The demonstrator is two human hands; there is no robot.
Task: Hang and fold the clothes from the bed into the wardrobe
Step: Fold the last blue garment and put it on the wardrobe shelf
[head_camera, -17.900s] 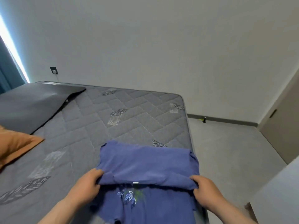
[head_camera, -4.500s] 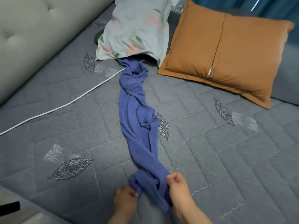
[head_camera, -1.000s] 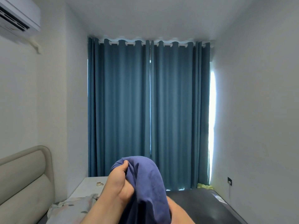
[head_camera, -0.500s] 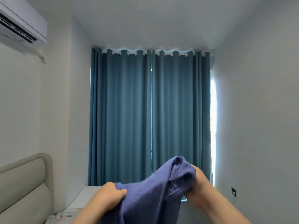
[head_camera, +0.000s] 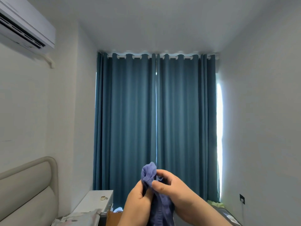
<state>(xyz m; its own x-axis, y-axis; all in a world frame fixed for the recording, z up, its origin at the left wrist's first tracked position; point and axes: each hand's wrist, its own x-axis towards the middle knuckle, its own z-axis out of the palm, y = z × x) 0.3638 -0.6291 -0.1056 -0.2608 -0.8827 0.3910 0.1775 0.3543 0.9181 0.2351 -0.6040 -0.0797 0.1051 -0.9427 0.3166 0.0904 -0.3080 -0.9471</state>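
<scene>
**Sorting out the blue garment before it goes away**

The person is holding a blue garment up at chest height in front of the closed curtains, and both hands are gripping it. The left hand is curling round the bunched cloth from the near side. The right hand is pinching a gathered, ribbed-looking edge near the top between thumb and fingers. The two hands are sitting close together, almost touching, with the cloth between them. The rest of the garment is hanging down between the wrists and out of the bottom of the view, so its kind cannot be told for sure.

Judging by this, the step in hand is finding an edge or opening, so that the piece can be shaken out and straightened.

The headboard and a bedside table are showing at the lower left; the wardrobe is not in view.

The next move probably calls for drawing the hands apart along that edge to spread the cloth flat, then either folding it or fetching a hanger. A twisted or inside-out piece would need turning first.
</scene>
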